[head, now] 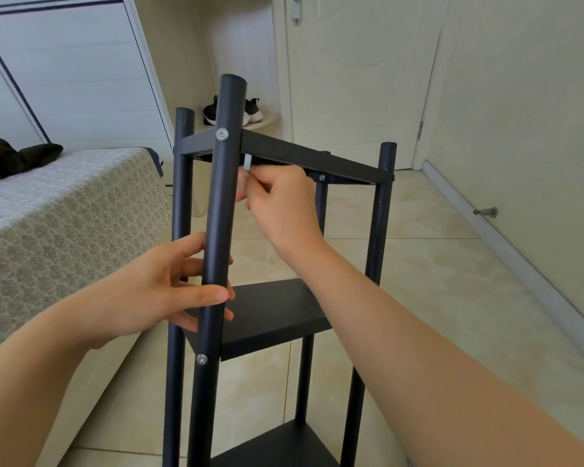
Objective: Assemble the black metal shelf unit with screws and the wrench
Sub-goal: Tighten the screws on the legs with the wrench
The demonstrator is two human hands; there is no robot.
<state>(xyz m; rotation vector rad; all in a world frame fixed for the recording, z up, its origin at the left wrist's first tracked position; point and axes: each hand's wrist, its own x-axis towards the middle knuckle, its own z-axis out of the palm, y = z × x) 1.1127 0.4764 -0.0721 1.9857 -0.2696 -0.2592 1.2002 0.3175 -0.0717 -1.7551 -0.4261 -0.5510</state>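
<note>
a black metal shelf unit (378, 210) stands upright on the tiled floor (418, 281) just beside a bed (64, 203), and we look down on it over a person's two bare forearms. the left hand (155, 291) grips the nearest post (220, 203) between the top shelf (304, 156) and the middle shelf (273, 311), with the fingers curled round the far side of the tube and the thumb laid across its front. the right hand (280, 203) reaches in behind that post, just under the top shelf, and pinches a small pale piece (248, 162) between thumb and fingertips. we cannot tell whether it is the wrench, since the fingers and the post hide most of it. a silver screw (222, 134) sits in the post level with the top shelf, and we see a second screw (201, 359) lower down at the middle shelf. behind the unit we make out dark shoes (213, 111) on a low ledge, a closed door (358, 79) and a dark garment (7, 156) lying on the bed.
</note>
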